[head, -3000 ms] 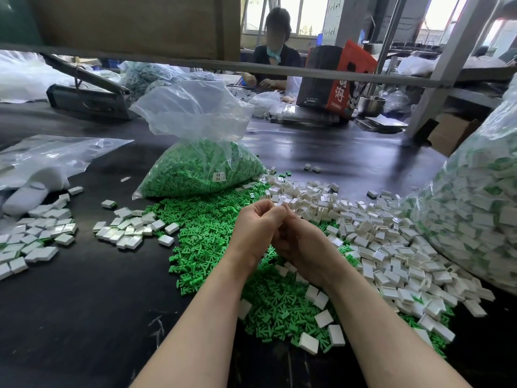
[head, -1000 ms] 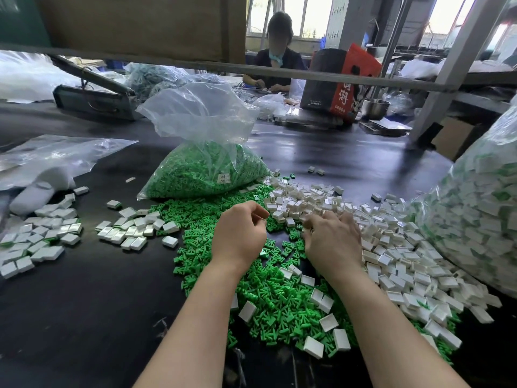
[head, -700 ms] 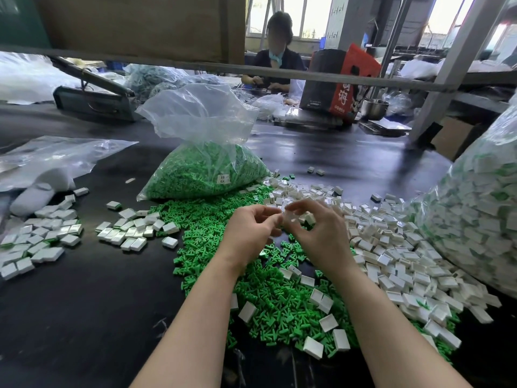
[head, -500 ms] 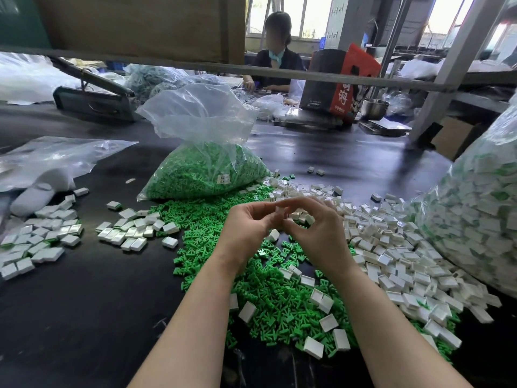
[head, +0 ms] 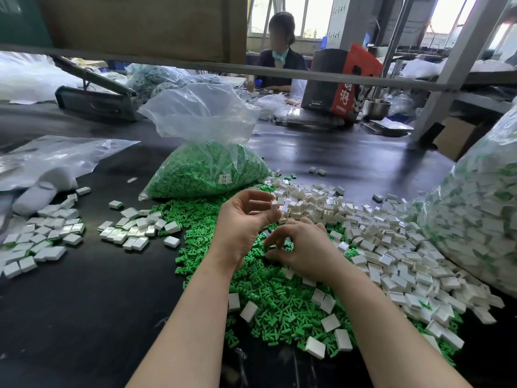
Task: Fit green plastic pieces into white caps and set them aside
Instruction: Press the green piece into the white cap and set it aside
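My left hand [head: 242,224] is raised over the heap, its fingers curled, and pinches a small white cap [head: 275,203] at the fingertips. Below and to the right of it, my right hand [head: 306,247] is down on the pile of loose green plastic pieces [head: 268,301]. Its thumb and forefinger pinch a green piece that is mostly hidden under them. Loose white caps [head: 375,236] spread out to the right of the green pile. Two groups of fitted caps [head: 131,232] [head: 36,239] lie set aside on the left.
An open clear bag of green pieces [head: 204,169] stands behind the pile. A large bag of white-and-green parts [head: 475,219] bulges at the right. Flat plastic bags [head: 47,161] lie at the left. A person sits working at the far bench. The table [head: 84,317] is black.
My hands, which met at the fingertips over the pile, have parted. The left hand stays up with the white cap. The right hand has dropped onto the green pieces.
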Tool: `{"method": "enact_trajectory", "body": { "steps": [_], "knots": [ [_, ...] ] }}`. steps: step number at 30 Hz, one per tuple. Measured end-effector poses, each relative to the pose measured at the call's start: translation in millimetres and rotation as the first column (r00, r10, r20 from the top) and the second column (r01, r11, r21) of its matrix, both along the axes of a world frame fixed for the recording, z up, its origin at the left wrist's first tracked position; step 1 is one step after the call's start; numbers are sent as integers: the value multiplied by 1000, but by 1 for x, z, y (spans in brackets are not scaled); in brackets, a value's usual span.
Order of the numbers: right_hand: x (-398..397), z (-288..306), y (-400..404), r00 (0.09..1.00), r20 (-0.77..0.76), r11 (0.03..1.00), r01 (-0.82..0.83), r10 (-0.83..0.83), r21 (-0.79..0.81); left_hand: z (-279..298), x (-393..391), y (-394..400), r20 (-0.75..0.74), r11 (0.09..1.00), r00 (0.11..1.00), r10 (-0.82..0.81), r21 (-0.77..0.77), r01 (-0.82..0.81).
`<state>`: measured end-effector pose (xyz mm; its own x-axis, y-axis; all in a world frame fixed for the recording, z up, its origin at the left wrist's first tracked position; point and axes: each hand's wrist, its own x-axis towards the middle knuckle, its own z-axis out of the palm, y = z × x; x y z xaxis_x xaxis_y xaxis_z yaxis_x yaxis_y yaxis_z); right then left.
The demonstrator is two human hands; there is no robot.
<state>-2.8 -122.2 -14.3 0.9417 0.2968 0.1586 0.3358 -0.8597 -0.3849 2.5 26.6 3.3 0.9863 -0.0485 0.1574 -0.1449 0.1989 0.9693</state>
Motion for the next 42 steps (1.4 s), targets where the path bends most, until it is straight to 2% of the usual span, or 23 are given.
{"method": "enact_trajectory", "body": {
  "steps": [5, 10, 17, 24, 27, 30, 31, 33, 36, 39, 42],
  "knots": [
    [0, -3, -2, 999, 38, 1000, 22, -22, 0, 1, -1, -1, -10, 1000, 1000, -16, -17, 15],
    [0, -1, 0, 998, 12, 996, -64, 65, -62, 1, -1, -2, -28, 999, 1000, 14, 30, -13],
    [-3, 1, 3, 999, 38, 999, -20, 21, -31, -2, 1, -2, -51, 995, 996, 73, 66, -69],
    [-3, 4, 7, 998, 56, 992, -36, 43, -118, -2, 2, 0, -119, 997, 991, 68, -12, -70],
    [-4, 3, 6, 998, 65, 999, -16, 18, -40, -2, 3, 2, -147, 993, 988, 34, -109, -51],
    [-5, 1, 4, 997, 34, 987, 63, -69, 149, -2, 4, 4, -187, 980, 982, -14, -199, -24],
    [-4, 2, 2, 995, 17, 960, 95, -103, 263, -2, 4, 5, -199, 970, 979, -35, -242, -15],
    [-3, 5, -1, 987, 0, 843, 139, -163, 519, -2, 4, 6, -225, 945, 971, -76, -326, -2],
    [-3, 12, -6, 987, -69, 551, 138, -145, 823, -2, 3, 7, -252, 919, 961, -116, -395, 7],
    [-5, 16, -8, 990, -133, 337, 143, -50, 931, -2, 3, 6, -252, 913, 958, -138, -407, 25],
    [-6, 19, -5, 991, -136, 255, 130, 2, 958, -2, 3, 5, -243, 920, 959, -147, -391, 42]
  ]
}}
